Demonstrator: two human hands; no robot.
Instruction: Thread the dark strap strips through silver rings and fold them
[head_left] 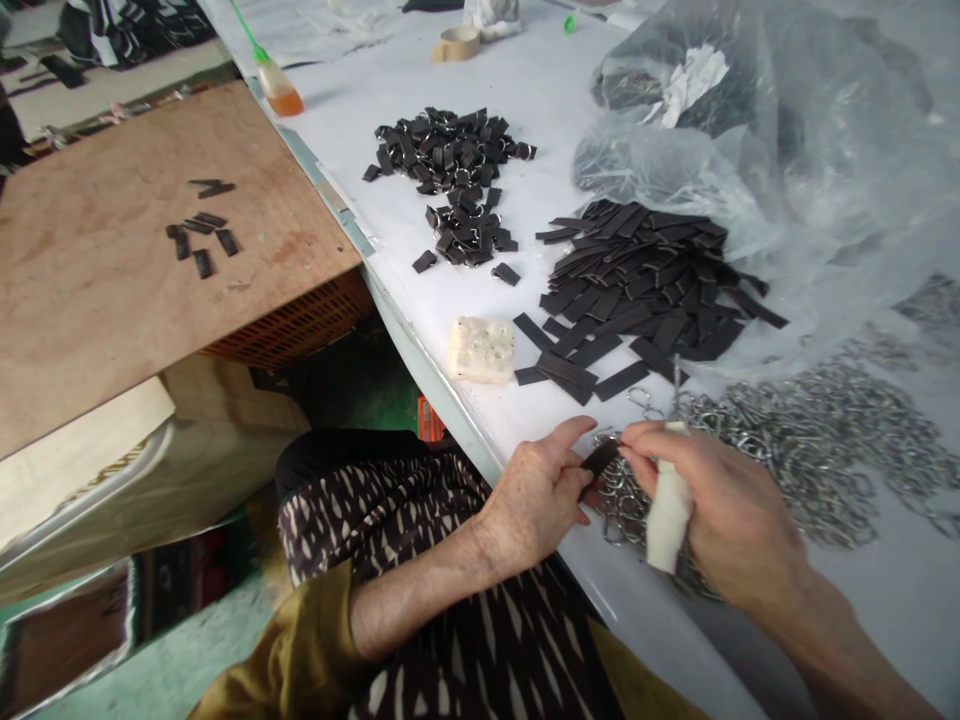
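Note:
My left hand (534, 495) is closed on one end of a short black strap piece (601, 458). At the strap's other end, the thumb and forefinger of my right hand (724, 500) pinch together. That same hand also grips a tool with a white wrapped handle (667, 515), its thin metal tip pointing away from me. Below and around both hands lies a heap of silver wire-like metal rings (810, 450). Just beyond is a pile of flat black strap pieces (637, 270). Whether a ring sits on the held strap is hidden by my fingers.
Farther back is a pile of folded black straps with metal rings (457, 150). A pitted whitish block (481, 350) stands near the table edge. Clear plastic bags (810, 150) cover the right. A bottle of orange liquid (277, 85) and tape roll (457, 43) stand behind.

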